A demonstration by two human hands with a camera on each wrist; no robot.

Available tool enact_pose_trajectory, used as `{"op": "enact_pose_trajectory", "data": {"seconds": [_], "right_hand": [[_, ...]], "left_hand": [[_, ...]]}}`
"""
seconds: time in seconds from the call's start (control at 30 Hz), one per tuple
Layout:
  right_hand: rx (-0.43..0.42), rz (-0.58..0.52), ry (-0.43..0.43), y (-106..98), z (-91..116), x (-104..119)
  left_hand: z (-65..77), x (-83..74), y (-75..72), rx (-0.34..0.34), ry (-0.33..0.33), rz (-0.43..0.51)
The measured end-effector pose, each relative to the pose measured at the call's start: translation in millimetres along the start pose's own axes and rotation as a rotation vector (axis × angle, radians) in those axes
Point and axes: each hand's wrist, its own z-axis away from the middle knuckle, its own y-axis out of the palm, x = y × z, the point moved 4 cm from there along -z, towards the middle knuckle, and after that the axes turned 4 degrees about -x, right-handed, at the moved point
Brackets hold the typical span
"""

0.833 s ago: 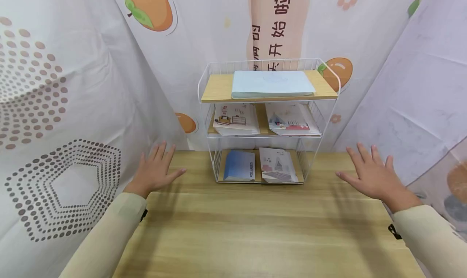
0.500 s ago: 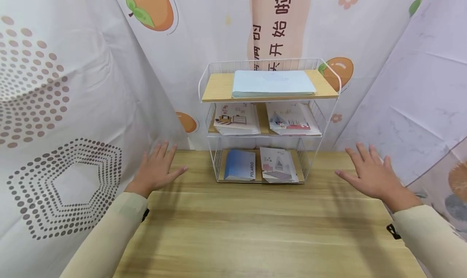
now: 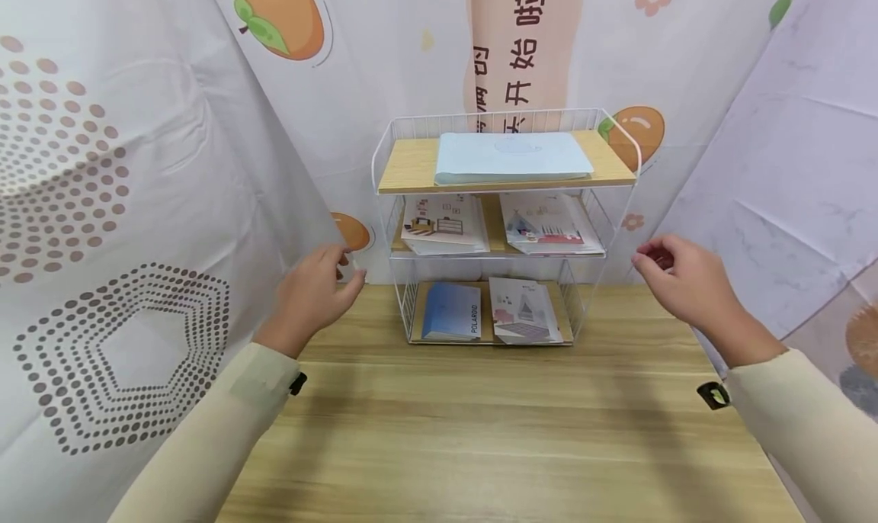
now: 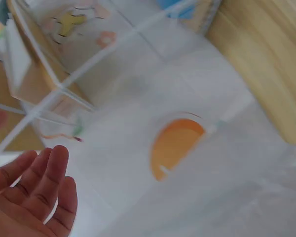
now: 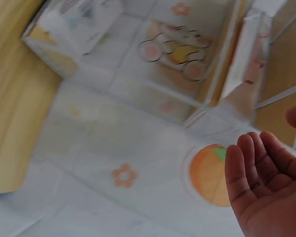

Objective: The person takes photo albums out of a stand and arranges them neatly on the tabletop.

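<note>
A three-tier white wire rack (image 3: 405, 168) with wooden boards stands at the back of the table. My left hand (image 3: 312, 298) hovers beside the rack's left side, fingers loosely bent, holding nothing. Off the right side hangs my right hand (image 3: 693, 283), likewise with relaxed, bent fingers and nothing in them. Both wrist views show bare palms, the left fingers (image 4: 56, 170) and right fingers (image 5: 237, 168) near the rack's frame. On the top board lies a pale blue paper stack (image 3: 511, 158). Printed cards (image 3: 446, 226) and more cards (image 3: 549, 224) fill the middle board.
The bottom board bears a blue block marked POLAROID (image 3: 451, 312) and a stack of printed sheets (image 3: 523, 309). The wooden table (image 3: 494, 424) extends toward me. Patterned curtains (image 3: 137, 203) enclose the left, back and right.
Both hands have risen slightly and moved inward toward the rack. Their fingers, spread straight before, are now loosely bent. The rack and papers have stayed put.
</note>
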Motion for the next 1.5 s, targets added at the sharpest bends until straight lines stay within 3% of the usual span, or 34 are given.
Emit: {"op": "enact_pose_trajectory", "data": {"seconds": [0.17, 0.37, 0.6, 0.87, 1.2, 1.5], "right_hand": [[-0.014, -0.038, 0.028, -6, -8, 20], [-0.035, -0.055, 0.007, -10, -13, 37], [0.012, -0.065, 0.003, -9, -23, 51], [-0.016, -0.069, 0.01, -14, -37, 64], [-0.054, -0.074, 0.001, -20, -50, 80], [-0.126, -0.102, -0.058, -16, -59, 96]], "left_hand": [[-9.7, -20.0, -8.1, -0.002, -0.012, 0.076], [-18.1, -39.6, -13.8, 0.002, 0.04, 0.051], [-32.3, -59.0, -23.9, -0.02, 0.07, 0.119], [-53.3, -78.8, -35.7, -0.018, 0.123, 0.152], [-69.8, -93.7, -49.6, -0.03, 0.152, 0.145], [-90.9, -109.1, -57.9, -0.003, 0.124, 0.182]]}}
